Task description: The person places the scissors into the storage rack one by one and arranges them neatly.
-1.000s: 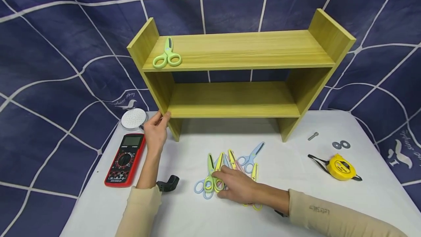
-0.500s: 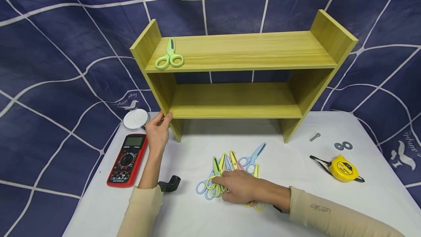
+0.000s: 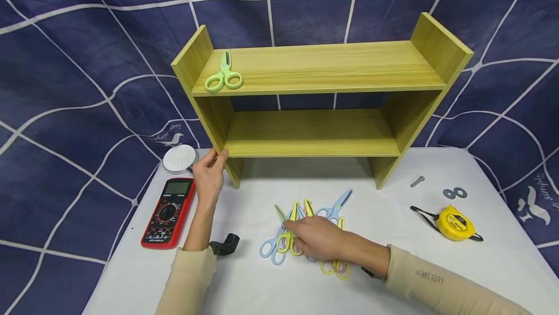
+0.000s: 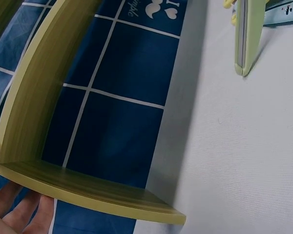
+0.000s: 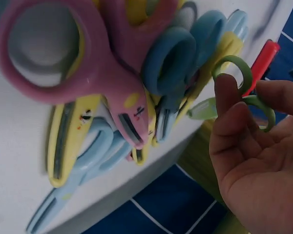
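My left hand (image 3: 208, 176) grips the left side panel of a two-tier wooden shelf (image 3: 314, 147), with thumb and fingers on either side of its edge. In my right hand (image 3: 320, 237) are green scissors (image 5: 256, 105), pinched by the finger loops, their blades pointing away toward the shelf. Under and around this hand lies a pile of scissors: yellow scissors (image 3: 294, 213), pink scissors (image 5: 129, 97) and blue scissors (image 3: 342, 201), partly hidden by the hand. Another pair of green scissors (image 3: 224, 74) lies at the left end of the top board.
Left of the shelf lie a red multimeter (image 3: 168, 213) and a shower head (image 3: 180, 158). On the right are a bolt (image 3: 417, 181), two washers (image 3: 460, 192) and a yellow tape measure (image 3: 455, 223). A dark blue grid cloth (image 3: 314, 14) hangs behind.
My right hand has lifted and turned the green scissors off the pile's left side, uncovering yellow loops beneath. My left hand stays on the shelf.
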### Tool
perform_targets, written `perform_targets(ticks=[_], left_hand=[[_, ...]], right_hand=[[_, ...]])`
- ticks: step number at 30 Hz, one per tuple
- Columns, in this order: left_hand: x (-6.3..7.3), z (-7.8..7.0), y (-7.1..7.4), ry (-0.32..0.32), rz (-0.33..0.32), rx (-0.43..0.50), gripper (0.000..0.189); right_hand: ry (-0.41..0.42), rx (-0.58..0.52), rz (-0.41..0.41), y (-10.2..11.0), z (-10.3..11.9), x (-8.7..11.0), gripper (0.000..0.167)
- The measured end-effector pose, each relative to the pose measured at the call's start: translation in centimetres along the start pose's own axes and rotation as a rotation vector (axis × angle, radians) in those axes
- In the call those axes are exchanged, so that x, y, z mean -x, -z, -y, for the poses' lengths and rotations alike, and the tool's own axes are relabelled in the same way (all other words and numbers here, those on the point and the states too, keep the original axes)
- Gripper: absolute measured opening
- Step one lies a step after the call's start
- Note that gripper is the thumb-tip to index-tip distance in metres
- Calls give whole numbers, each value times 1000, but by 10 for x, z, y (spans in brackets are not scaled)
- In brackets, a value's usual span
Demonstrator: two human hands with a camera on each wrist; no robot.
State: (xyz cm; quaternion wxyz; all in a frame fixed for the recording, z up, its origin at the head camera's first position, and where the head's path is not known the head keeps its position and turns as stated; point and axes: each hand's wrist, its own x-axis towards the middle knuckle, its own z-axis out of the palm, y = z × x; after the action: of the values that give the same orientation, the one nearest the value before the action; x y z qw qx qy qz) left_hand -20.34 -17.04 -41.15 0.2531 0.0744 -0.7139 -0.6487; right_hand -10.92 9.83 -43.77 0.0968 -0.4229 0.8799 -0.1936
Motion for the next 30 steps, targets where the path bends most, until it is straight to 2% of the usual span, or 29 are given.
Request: perform_targets(ticks=[2,5,9,12,14,17,24,27,30], left_hand=[[0,1,-1,0,-1,-1,33],[0,1,-1,0,-3,-1,33],[0,2,-2,3,-3,4,33],[0,2,-2,3,0,-2,33],[1,1,-2,3,3,-11,33],[1,1,-2,1,2,-13,33],[2,3,-1,-13,-10,-3,30],[1,3,0,-13,-3,-5,30],[1,3,-1,-11,-8,-5,31]], right_hand=[[-20,-27,-5,-2,-2,1,42],[-37,-61,-17,-3,-4,1,39],[-17,-60,-33,-2,-7,2,27],[2,-93,-51,0,-8,3,26],[26,-134,-94,2,-7,5,27],[104,-199,-238,10,-4,8,34],[382,-303,-730,49,16,1,39],[452,-306,-915,69,26,-2,43],[469,-310,-1053,86,32,-5,47]])
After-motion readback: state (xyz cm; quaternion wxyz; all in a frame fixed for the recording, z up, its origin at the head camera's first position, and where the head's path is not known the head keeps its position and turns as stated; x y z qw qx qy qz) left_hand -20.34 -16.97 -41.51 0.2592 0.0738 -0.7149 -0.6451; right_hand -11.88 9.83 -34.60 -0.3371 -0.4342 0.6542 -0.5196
